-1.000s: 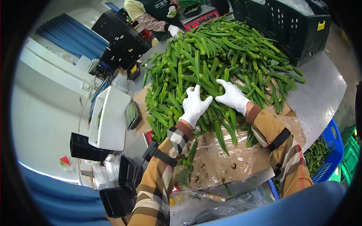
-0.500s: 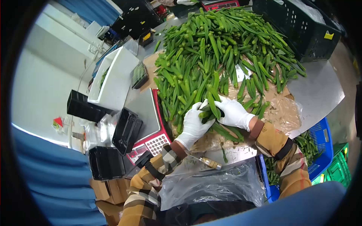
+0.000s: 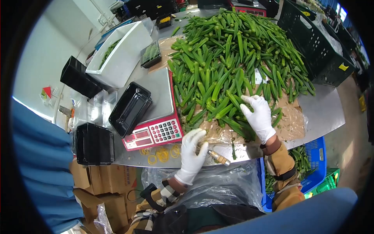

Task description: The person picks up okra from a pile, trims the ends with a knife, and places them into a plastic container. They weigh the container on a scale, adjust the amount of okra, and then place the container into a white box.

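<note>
Your right hand in its white glove [image 3: 260, 120] is reaching onto the long green okra pods [image 3: 222, 84]; whether it is gripping any, you cannot tell from this view. Your left hand in its white glove [image 3: 191, 158] is hovering open near a tool with a pale wooden handle [image 3: 219, 157], thumb and fingers spreading apart. The pods are lying heaped over brown cardboard under clear plastic [image 3: 292, 121], which is covering part of the grey metal table [image 3: 325, 109]. Yellow rubber bands [image 3: 161, 155] are lying at the table's near edge, below a red scale with a grey platform [image 3: 157, 97]. An empty-looking black plastic tray [image 3: 130, 109] is resting tilted on it (partly over the platform). Beyond, a white box [image 3: 132, 58] is holding more pods. On the right, a dark green perforated crate [image 3: 319, 58] is standing beside the heap, and a blue plastic basket [image 3: 321, 156] is sitting below the table. Blue curtains [image 3: 39, 156] are hanging at left.
</note>
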Available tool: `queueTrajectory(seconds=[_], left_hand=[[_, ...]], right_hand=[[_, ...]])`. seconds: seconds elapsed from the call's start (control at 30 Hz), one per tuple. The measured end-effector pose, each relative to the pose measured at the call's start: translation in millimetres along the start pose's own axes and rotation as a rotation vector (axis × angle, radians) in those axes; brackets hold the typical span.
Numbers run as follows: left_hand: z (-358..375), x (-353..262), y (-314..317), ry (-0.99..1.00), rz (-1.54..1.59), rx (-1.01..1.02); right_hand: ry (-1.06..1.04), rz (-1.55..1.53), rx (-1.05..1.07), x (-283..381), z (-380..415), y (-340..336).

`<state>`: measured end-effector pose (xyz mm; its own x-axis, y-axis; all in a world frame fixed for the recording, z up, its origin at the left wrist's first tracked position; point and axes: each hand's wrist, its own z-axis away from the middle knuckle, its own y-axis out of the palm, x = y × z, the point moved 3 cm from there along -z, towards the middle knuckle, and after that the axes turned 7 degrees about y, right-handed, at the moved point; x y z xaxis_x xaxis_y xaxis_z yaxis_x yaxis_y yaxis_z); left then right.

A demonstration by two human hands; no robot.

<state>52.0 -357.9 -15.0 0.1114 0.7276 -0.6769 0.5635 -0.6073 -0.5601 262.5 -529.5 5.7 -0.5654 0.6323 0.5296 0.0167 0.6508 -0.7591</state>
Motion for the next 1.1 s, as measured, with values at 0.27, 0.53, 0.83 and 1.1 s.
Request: queueTrajectory(seconds=[0.27,0.53,0.83,1.1], left_hand=[[46,-9,-3,-0.065,0.184,0.063],[44,-9,4,-0.283,0.528,0.119],[32,-8,15,-0.677,1.427,0.084],[33,15,6,-0.868,1.797,0.034]], right_hand=[[0.242,-0.308,-0.186,-19,18,4],[0.877,-1.555,0.050,2,100,-2],[0.573,-0.897,0.454,81,131,9],[0.137,0.041,-0.199,23,58,10]])
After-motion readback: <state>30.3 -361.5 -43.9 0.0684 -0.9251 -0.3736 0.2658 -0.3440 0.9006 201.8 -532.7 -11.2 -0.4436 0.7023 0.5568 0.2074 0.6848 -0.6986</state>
